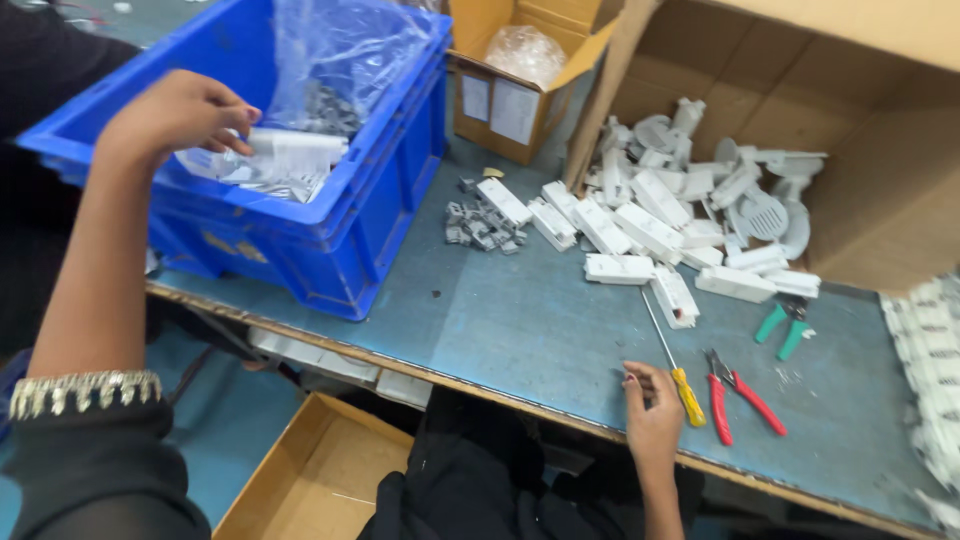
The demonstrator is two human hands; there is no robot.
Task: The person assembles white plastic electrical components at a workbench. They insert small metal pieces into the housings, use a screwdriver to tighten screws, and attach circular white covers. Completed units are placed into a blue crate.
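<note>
My left hand (180, 112) reaches over the rim of a blue plastic crate (330, 240) and grips a white rectangular plastic part (295, 146) above a clear bag with more parts. My right hand (650, 410) rests at the table's near edge, fingers curled on the blue-grey surface, right beside a screwdriver (672, 362) with a yellow handle; whether it grips anything I cannot tell. Red-handled pliers (740, 395) lie just right of the screwdriver.
A heap of white plastic housings (660, 225) spills from a tipped large cardboard box (880, 180). Small grey metal clips (480, 228) lie in a pile. Green-handled cutters (785, 328), a small open carton (520, 85), and a floor carton (310, 480) under the table.
</note>
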